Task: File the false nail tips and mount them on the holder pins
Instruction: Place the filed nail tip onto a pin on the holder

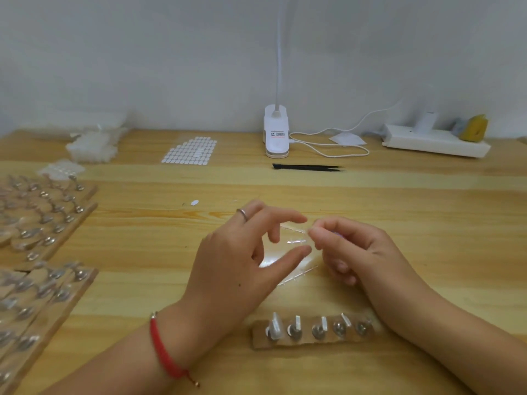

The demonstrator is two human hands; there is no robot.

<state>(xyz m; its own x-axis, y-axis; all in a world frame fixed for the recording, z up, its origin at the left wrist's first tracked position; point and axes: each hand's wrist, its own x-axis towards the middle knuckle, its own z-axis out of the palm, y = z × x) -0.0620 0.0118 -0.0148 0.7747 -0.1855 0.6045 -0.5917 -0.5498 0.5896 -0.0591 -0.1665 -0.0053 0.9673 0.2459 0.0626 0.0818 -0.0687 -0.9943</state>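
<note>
Over at the far left, wooden boards [42, 223] lie side by side, their rows of metal pins crowded with clear tips, and behind them sits a heap of clear plastic packets [91, 146] whose contents blur together. Next along, a sheet of small white sticky pads [189, 151] lies flat on the table [142, 252]. Then comes the left hand [242, 266], ringed and with a red cord at the wrist. It is spread loosely, with thumb and forefinger held wide apart around the clear strip of nail tips [293, 238] lying between the two hands; whether they touch it I cannot tell. Behind, a white clip lamp [276, 132] stands by the wall with black tweezers [308, 167] in front of it. Nearest me, the small holder [313, 342] lies flat with five pins, and pale tips stand on those towards its left; the rightmost is unclear. The right hand [350, 252] is curled, with thumb and forefinger pinching the strip's right end. A white power strip [436, 141] rests at the far right.
</note>
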